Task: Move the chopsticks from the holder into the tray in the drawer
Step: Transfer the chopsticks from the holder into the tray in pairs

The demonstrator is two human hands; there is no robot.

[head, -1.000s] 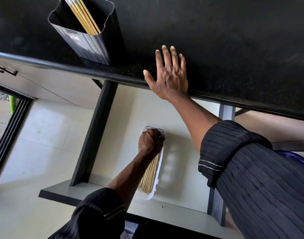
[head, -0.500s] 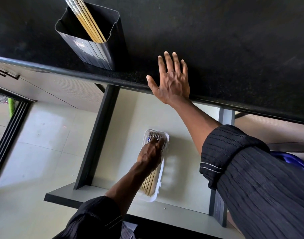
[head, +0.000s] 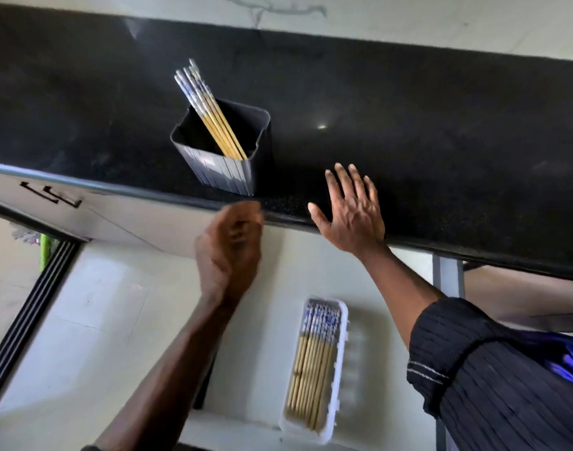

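Leaning chopsticks (head: 213,112) above empty left hand (head: 228,252)

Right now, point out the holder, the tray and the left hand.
holder (head: 225,173): head view, ribbed front wall.
tray (head: 341,359): head view, bare right side, beside the chopsticks.
left hand (head: 228,252): head view, back of the blurred hand.

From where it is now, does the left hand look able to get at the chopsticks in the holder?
Probably yes. The left hand is empty, just below the holder, whose chopsticks stick up uncovered. The right hand lies aside.
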